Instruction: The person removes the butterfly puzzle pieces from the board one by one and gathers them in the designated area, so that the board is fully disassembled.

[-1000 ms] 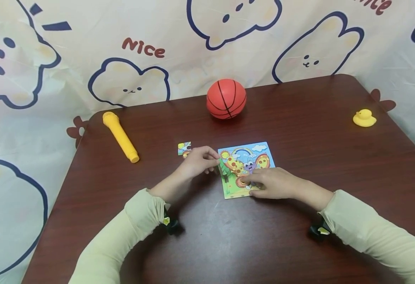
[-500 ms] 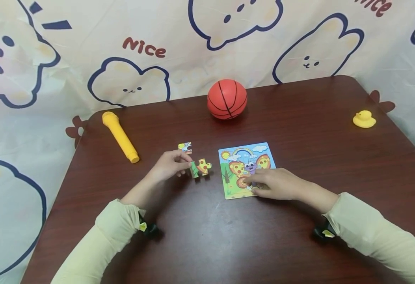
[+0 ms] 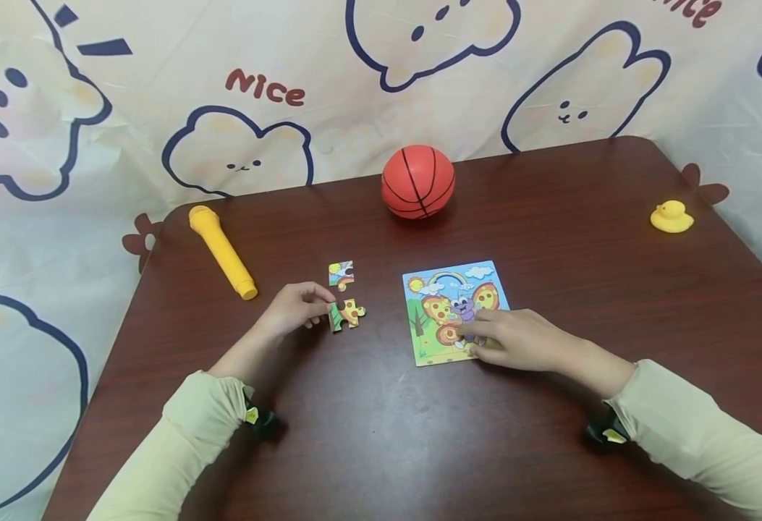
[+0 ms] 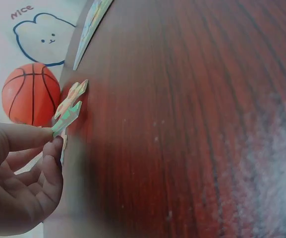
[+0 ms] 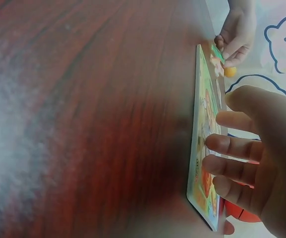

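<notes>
My left hand (image 3: pixel 292 311) pinches a jigsaw puzzle piece (image 3: pixel 353 312) between thumb and fingers, at its green end. The rest of the piece shows a pizza pattern. In the left wrist view the same puzzle piece (image 4: pixel 72 113) juts out from the fingertips close over the table. A second puzzle piece (image 3: pixel 340 272) with a sun and sky lies just behind. To the right, a square puzzle (image 3: pixel 428 349) with a pizza-winged butterfly lies flat. My right hand (image 3: pixel 527 340) rests its fingertips on the puzzle's lower right part, hiding that corner; its fingers (image 5: pixel 234 145) are spread and loosely bent.
A red toy basketball (image 3: pixel 417 182) sits at the table's back edge. The yellow toy microphone (image 3: pixel 223 253) lies at the left, and a yellow rubber duck (image 3: pixel 671 217) stands far right. Behind the brown table (image 3: pixel 387 449) hangs a printed cloth (image 3: pixel 354 123).
My left hand has moved left, away from the puzzle's left edge, carrying the pinched puzzle piece. The right hand stays on the puzzle and has shifted slightly right.
</notes>
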### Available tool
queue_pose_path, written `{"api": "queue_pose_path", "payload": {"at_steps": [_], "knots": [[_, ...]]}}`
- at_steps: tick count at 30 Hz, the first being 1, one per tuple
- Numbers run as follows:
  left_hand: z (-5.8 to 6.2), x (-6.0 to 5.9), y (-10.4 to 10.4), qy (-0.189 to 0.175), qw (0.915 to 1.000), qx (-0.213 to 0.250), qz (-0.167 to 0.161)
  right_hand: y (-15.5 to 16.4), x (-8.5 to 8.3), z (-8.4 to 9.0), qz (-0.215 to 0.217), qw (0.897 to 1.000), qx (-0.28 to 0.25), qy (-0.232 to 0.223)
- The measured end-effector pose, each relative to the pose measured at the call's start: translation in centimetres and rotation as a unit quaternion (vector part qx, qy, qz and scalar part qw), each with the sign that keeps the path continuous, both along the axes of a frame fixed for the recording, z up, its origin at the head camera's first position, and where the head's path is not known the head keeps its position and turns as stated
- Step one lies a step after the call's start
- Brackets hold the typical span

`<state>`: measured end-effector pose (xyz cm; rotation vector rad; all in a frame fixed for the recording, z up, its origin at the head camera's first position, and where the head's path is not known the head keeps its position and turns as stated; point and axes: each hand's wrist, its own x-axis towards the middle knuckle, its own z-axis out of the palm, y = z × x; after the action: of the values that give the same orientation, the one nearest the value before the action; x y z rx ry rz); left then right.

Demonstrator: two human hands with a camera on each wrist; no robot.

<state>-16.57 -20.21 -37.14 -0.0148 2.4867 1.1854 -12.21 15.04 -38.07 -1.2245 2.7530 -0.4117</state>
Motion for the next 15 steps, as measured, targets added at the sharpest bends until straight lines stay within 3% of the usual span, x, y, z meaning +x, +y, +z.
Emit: {"api": "queue_pose_path", "payload": {"at_steps": [8, 15], "knots": [[-0.5, -0.5, 0.4, 0.048, 0.9966, -0.058, -0.032, 0.5, 0.3, -0.4, 0.009, 1.0, -0.02, 0.019], [-1.0, 0.3, 1.4, 0.117, 0.9835, -0.131, -0.042, 0.4, 0.4, -0.6, 0.012, 0.999, -0.025, 0.02]]}}
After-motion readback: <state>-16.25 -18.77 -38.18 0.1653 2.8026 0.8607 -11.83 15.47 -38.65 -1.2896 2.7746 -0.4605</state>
